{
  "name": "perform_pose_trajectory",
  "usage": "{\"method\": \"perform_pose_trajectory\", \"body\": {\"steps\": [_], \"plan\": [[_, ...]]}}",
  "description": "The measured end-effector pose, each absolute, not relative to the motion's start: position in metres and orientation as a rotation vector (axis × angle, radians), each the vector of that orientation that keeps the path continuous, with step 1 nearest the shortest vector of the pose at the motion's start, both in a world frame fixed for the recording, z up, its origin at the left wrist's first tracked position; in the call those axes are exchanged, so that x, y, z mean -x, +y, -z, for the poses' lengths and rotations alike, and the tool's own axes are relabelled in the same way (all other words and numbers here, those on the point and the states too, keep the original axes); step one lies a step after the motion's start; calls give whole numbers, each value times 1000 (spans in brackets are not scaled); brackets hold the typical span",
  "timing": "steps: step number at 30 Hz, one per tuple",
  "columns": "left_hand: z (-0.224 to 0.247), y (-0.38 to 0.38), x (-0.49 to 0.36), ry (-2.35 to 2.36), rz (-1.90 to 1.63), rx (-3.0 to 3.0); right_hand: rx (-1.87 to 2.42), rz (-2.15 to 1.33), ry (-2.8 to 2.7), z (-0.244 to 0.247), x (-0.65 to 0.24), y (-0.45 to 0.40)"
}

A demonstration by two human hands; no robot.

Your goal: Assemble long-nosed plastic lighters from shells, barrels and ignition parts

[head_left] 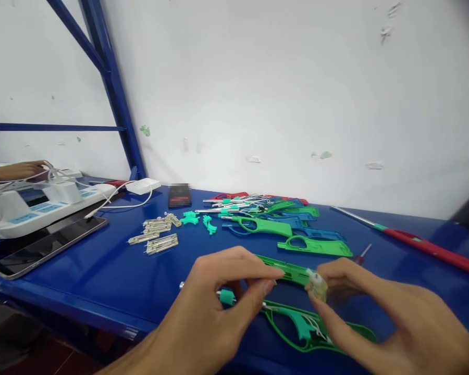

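Observation:
My right hand (391,312) pinches a small translucent yellowish lighter gas tank (318,289) with a white valve at its top. My left hand (214,307) is closed in a pinch just left of the tank, the thumb and index tips together; what they hold, if anything, is too small to make out. Below both hands lies an open green lighter shell half (361,329) with a teal trigger (300,324) and white wires inside. Its metal rod passes behind my left hand, with a teal collar (226,297) on it. Another green shell half (295,274) lies just behind the hands.
Green and blue shell halves (316,246) and wired metal rods pile up behind. Clear-yellow tanks (162,243) and teal triggers (189,218) lie left of them. A red long lighter (426,244), screwdriver (361,255), phone (49,245) and power strip (50,211) surround these. Another person's hand (27,169) is far left.

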State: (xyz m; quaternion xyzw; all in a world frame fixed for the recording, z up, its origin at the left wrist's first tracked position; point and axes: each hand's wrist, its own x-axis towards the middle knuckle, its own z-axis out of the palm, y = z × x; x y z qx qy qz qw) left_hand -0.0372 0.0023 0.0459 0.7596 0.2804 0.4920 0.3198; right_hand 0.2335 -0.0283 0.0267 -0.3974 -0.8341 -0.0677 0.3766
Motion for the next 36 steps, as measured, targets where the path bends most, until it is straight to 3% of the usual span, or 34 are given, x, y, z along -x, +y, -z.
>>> {"method": "perform_pose_trajectory", "body": {"steps": [14,36], "plan": [[-24,-6,37,1001,-1183,-1673,1042,272,-1974,-1,-213,-31],[-25,-9,26,732,-1011,-1188,1069,318,-1975,8,-217,-38]]}}
